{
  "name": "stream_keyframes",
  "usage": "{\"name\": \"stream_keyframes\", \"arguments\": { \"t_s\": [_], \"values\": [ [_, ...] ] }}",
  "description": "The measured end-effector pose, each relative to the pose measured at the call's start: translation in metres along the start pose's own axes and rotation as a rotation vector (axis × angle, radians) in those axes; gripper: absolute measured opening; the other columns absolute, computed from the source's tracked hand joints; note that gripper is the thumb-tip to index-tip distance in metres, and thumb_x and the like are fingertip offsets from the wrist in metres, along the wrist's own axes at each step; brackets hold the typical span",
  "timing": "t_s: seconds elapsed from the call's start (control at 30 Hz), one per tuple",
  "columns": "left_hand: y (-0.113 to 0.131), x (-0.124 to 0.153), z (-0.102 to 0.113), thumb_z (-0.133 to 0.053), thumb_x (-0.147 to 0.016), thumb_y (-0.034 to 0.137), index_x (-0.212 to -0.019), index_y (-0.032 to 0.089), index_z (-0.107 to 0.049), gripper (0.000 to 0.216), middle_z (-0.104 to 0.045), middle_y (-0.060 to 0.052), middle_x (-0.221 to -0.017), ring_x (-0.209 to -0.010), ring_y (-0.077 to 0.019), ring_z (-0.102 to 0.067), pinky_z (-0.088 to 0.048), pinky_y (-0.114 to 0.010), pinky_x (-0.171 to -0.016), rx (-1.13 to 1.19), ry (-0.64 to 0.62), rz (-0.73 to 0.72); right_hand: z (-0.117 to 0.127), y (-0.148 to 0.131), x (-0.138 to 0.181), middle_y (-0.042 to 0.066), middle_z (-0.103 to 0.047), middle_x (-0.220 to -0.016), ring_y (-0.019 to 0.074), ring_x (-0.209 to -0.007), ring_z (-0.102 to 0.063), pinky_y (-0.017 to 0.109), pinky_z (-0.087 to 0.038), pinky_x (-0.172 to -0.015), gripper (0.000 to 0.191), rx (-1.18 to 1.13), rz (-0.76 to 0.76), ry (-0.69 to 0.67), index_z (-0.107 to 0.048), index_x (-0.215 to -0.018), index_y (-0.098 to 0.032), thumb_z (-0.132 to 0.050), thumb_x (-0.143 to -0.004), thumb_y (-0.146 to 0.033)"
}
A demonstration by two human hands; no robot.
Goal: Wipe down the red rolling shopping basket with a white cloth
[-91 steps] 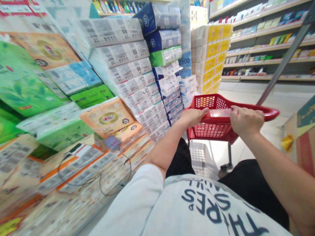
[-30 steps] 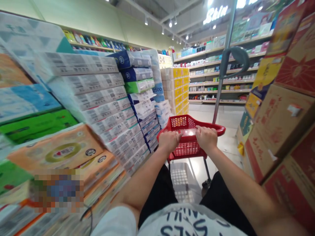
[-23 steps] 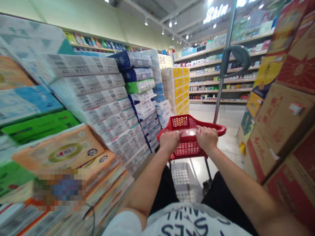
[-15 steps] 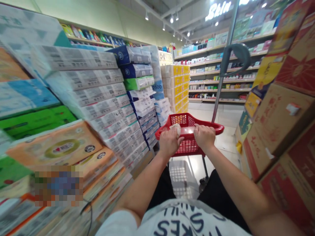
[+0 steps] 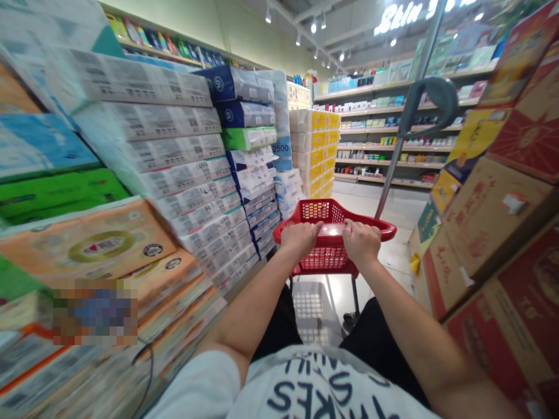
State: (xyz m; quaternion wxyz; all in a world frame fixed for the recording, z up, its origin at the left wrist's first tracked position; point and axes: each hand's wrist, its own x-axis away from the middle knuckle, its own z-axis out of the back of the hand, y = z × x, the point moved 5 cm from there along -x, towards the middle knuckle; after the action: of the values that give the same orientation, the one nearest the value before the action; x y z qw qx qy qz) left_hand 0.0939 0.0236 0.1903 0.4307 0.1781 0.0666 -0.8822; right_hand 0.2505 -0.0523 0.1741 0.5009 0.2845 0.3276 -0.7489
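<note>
A red plastic shopping cart [image 5: 325, 266] with perforated basket walls is right in front of my body. My left hand [image 5: 300, 240] is closed around the left part of its handle bar, thumb pointing inward. On the right part of the same bar, my right hand [image 5: 361, 241] is also wrapped shut. Between both hands a bare, shiny stretch of the red handle [image 5: 331, 231] shows. The cart's inside is only partly visible past my hands.
To the left rise stacks of wrapped tissue packs [image 5: 174, 122], with orange packs [image 5: 100, 244] nearest me. Cardboard boxes [image 5: 493, 215] line the right side. A slanted metal pole [image 5: 391, 174] stands ahead on the right. Stocked shelves [image 5: 393, 145] close off the far end.
A small pale object seen by my left hand half a second ago no longer shows, and that hand has closed on the handle. The surroundings have shifted slightly in view.
</note>
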Motion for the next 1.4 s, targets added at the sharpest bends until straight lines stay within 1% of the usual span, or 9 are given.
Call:
{"name": "stream_keyframes", "arguments": {
  "t_s": [0.2,0.4,0.6,0.8,0.93,1.17,1.23,1.33,1.4],
  "values": [
    [0.013,0.029,0.001,-0.025,-0.095,0.057,-0.142,0.017,-0.036,0.063,-0.053,-0.016,-0.132,-0.112,-0.0277,-0.052,-0.037,-0.042,-0.091,-0.028,0.302,-0.251,0.001,0.0,0.0,0.008,-0.072,-0.091,0.021,-0.078,-0.059,0.035,-0.028,-0.081,0.038,0.021,0.008,0.011,-0.069,-0.108,-0.016,-0.036,-0.095,-0.028],
    [0.005,0.006,0.002,-0.009,-0.096,0.057,-0.101,0.016,-0.063,0.068,-0.066,-0.009,-0.086,-0.078,-0.0224,-0.061,-0.038,-0.037,-0.075,-0.024,0.069,-0.089,0.002,-0.001,0.0,0.008,-0.072,-0.09,0.0205,-0.077,-0.059,0.035,-0.027,-0.081,0.038,0.017,0.006,0.013,-0.07,-0.107,-0.015,-0.036,-0.094,-0.027],
    [-0.001,0.026,0.002,-0.03,-0.093,0.059,-0.137,0.017,-0.042,0.062,-0.06,-0.013,-0.115,-0.101,-0.0274,-0.054,-0.036,-0.042,-0.086,-0.034,0.275,-0.293,0.002,0.0,0.001,0.008,-0.072,-0.089,0.0205,-0.077,-0.059,0.034,-0.027,-0.08,0.038,0.036,0.034,-0.001,-0.069,-0.109,-0.016,-0.035,-0.094,-0.027],
    [-0.054,0.029,-0.005,-0.016,-0.1,0.039,-0.104,0.024,-0.066,0.052,-0.063,-0.007,-0.095,-0.093,-0.0207,-0.054,-0.034,-0.038,-0.089,0.108,0.262,-0.138,0.001,-0.001,0.0,0.008,-0.072,-0.089,0.0202,-0.077,-0.059,0.034,-0.028,-0.08,0.039,0.006,0.057,0.013,-0.07,-0.109,-0.015,-0.035,-0.095,-0.027],
    [-0.061,0.032,-0.006,-0.02,-0.098,0.047,-0.123,0.022,-0.057,0.051,-0.06,-0.009,-0.115,-0.111,-0.0231,-0.05,-0.032,-0.039,-0.098,0.115,0.336,-0.267,-0.002,0.001,0.0,0.008,-0.072,-0.09,0.0203,-0.076,-0.059,0.035,-0.028,-0.08,0.039,0.007,0.053,0.025,-0.07,-0.107,-0.015,-0.036,-0.094,-0.028],
    [-0.053,-0.003,0.003,-0.017,-0.098,0.05,-0.079,0.022,-0.068,0.061,-0.067,-0.007,-0.076,-0.073,-0.0205,-0.062,-0.041,-0.031,-0.07,0.013,-0.069,-0.157,0.0,0.004,0.0,0.007,-0.072,-0.089,0.0201,-0.076,-0.06,0.034,-0.028,-0.08,0.038,0.017,0.053,0.024,-0.07,-0.108,-0.016,-0.036,-0.094,-0.027],
    [-0.049,0.005,0.005,-0.019,-0.098,0.049,-0.084,0.021,-0.069,0.059,-0.067,-0.008,-0.081,-0.079,-0.0211,-0.062,-0.041,-0.033,-0.075,0.015,0.039,-0.173,0.001,0.004,0.0,0.007,-0.072,-0.088,0.02,-0.076,-0.06,0.034,-0.028,-0.08,0.038,0.021,0.051,0.021,-0.07,-0.108,-0.016,-0.036,-0.094,-0.027],
    [-0.038,0.027,0.006,-0.026,-0.097,0.046,-0.116,0.02,-0.062,0.048,-0.065,-0.01,-0.105,-0.099,-0.023,-0.057,-0.037,-0.039,-0.092,0.053,0.304,-0.256,0.001,0.005,0.0,0.007,-0.072,-0.088,0.0201,-0.076,-0.06,0.034,-0.028,-0.08,0.038,0.012,0.049,0.029,-0.07,-0.108,-0.015,-0.036,-0.094,-0.026],
    [-0.035,0.029,0.005,-0.024,-0.098,0.045,-0.117,0.019,-0.062,0.049,-0.065,-0.011,-0.105,-0.099,-0.0232,-0.057,-0.038,-0.039,-0.09,0.051,0.328,-0.209,0.001,0.007,0.0,0.007,-0.072,-0.088,0.0204,-0.077,-0.06,0.034,-0.028,-0.081,0.038,0.005,0.05,0.037,-0.07,-0.107,-0.015,-0.036,-0.094,-0.026]
  ]
}}
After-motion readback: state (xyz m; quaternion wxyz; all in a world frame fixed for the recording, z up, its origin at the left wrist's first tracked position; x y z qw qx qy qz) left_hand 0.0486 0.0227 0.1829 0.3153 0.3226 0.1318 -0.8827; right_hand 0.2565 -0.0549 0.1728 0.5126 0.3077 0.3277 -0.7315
